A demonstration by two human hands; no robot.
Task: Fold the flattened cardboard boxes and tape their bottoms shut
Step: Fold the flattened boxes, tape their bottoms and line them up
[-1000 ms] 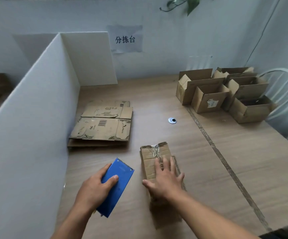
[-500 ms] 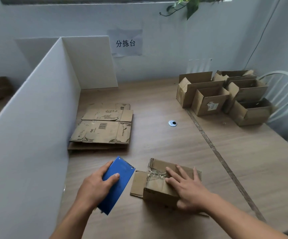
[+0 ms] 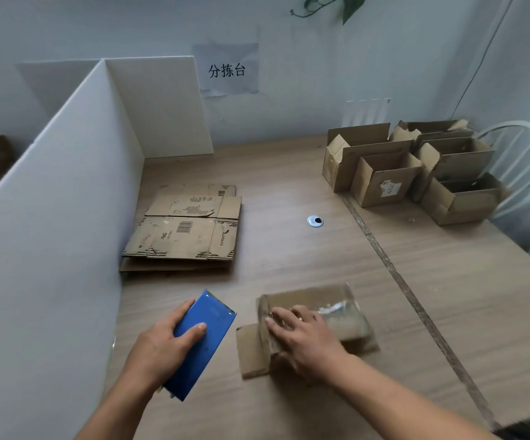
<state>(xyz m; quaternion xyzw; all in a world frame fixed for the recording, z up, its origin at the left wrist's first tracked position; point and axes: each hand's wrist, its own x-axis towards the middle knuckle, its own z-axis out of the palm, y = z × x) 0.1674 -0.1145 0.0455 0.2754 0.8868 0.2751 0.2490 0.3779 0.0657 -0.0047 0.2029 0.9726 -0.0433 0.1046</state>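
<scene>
Item: small cardboard box (image 3: 311,296), resting on the tabletop (image 3: 289,255) close to us; we are pressing our right hand (image 3: 303,336) on it, fingers flat and spread, gripping nothing. We are judging it light, stiff-panelled, crushable, tape-slick on one face, and best held by its folded edges. We are gripping a blue tool (image 3: 213,341) in our left hand (image 3: 159,347), just beside it.

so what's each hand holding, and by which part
The left hand grips the blue tape dispenser across its middle, thumb on its top face. The right hand holds nothing; it presses flat on the cardboard box.

A pale wall (image 3: 320,74) (paper sign (image 3: 227,69) taped on) backs the wooden table (image 3: 289,265), white chair (image 3: 523,160) at right.
</scene>
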